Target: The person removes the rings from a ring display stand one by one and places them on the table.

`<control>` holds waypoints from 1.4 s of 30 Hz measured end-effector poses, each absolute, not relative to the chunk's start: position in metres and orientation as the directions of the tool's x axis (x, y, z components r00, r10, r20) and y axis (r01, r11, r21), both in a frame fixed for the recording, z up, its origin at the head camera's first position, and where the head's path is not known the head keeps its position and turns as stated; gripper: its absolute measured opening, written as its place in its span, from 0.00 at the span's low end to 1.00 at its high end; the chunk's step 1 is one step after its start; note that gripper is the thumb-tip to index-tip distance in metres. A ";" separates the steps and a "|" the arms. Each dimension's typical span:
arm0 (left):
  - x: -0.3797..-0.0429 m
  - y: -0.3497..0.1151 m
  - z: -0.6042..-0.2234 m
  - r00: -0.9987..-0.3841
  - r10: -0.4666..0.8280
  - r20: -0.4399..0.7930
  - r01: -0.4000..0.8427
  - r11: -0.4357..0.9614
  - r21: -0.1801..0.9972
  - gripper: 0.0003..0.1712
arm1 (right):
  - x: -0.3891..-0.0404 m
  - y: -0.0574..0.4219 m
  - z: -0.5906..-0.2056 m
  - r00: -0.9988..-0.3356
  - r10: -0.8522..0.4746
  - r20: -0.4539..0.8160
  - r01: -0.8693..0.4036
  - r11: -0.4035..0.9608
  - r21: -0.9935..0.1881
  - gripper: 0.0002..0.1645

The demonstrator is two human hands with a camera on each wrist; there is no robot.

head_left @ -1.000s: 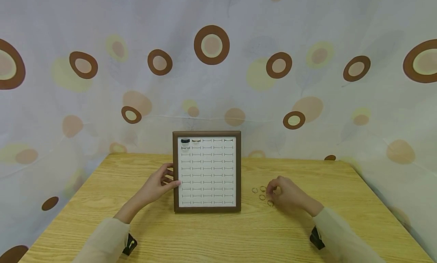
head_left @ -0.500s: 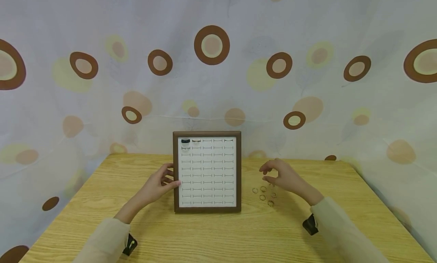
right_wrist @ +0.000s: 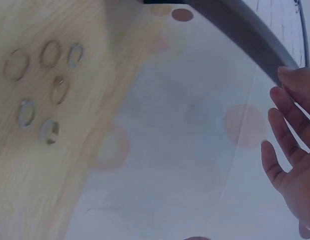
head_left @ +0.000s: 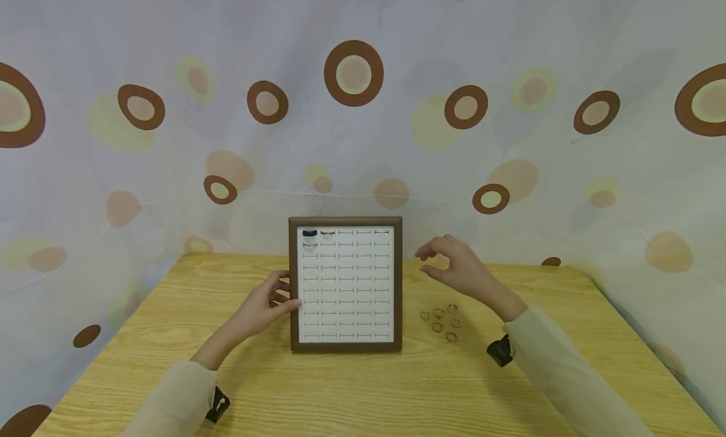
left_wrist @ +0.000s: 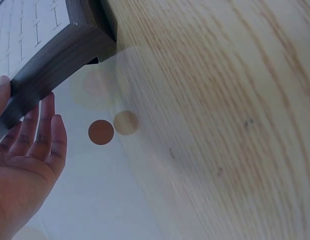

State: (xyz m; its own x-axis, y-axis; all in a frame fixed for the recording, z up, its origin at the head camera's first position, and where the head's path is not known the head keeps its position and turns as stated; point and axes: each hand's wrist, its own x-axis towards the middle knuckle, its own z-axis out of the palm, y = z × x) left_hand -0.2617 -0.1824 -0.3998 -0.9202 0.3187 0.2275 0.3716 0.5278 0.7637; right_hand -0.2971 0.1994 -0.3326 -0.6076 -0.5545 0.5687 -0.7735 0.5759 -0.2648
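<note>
In the head view, a brown-framed ring display board (head_left: 346, 285) with a white slotted face stands upright on the table. My left hand (head_left: 269, 306) holds its left edge, thumb on the front and fingers behind; the left wrist view shows this grip from below. A dark ring (head_left: 309, 233), a gold-toned ring (head_left: 327, 234) and a silvery ring (head_left: 310, 245) sit in its top left slots. Right of the board, my right hand (head_left: 462, 267) hovers with bent forefinger and thumb facing each other across a small gap; I cannot tell whether a ring is between them.
Several loose rings (head_left: 438, 313) lie on the wooden table (head_left: 351, 393) at the board's right, below my right hand. Behind the table hangs a pale curtain (head_left: 351, 147) with brown and yellow circles. Black wrist devices (head_left: 500, 350) show under both sleeves.
My right hand has lifted away from the loose rings and moved up and left toward the board's right edge, uncovering more rings. My left hand keeps its hold on the board.
</note>
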 end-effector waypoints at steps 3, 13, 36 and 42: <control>-0.262 -0.182 -0.400 -0.922 0.314 0.226 0.367 0.527 0.766 0.35 | -0.297 0.190 -0.327 -0.581 -0.547 0.602 -0.788 0.562 -0.250 0.12; -0.262 -0.181 -0.401 -0.901 0.329 0.284 0.424 0.518 0.743 0.35 | -0.296 0.150 -0.311 -0.500 -0.570 0.652 -0.844 0.490 -0.218 0.11; -0.258 -0.177 -0.397 -0.925 0.304 0.229 0.365 0.534 0.763 0.33 | -0.299 0.079 -0.304 -0.512 -0.546 0.663 -0.825 0.527 -0.202 0.11; -0.244 -0.169 -0.376 -0.923 0.309 0.227 0.367 0.535 0.761 0.31 | -0.301 0.066 -0.302 -0.471 -0.544 0.694 -0.825 0.550 -0.128 0.12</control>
State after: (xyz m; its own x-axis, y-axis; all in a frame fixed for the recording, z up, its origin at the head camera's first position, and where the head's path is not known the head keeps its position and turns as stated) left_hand -0.2437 -0.1691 -0.3757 -0.9233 0.3095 0.2275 0.3668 0.5350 0.7610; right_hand -0.3014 0.0659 -0.3022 -0.4713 -0.5443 0.6940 -0.8249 0.5504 -0.1285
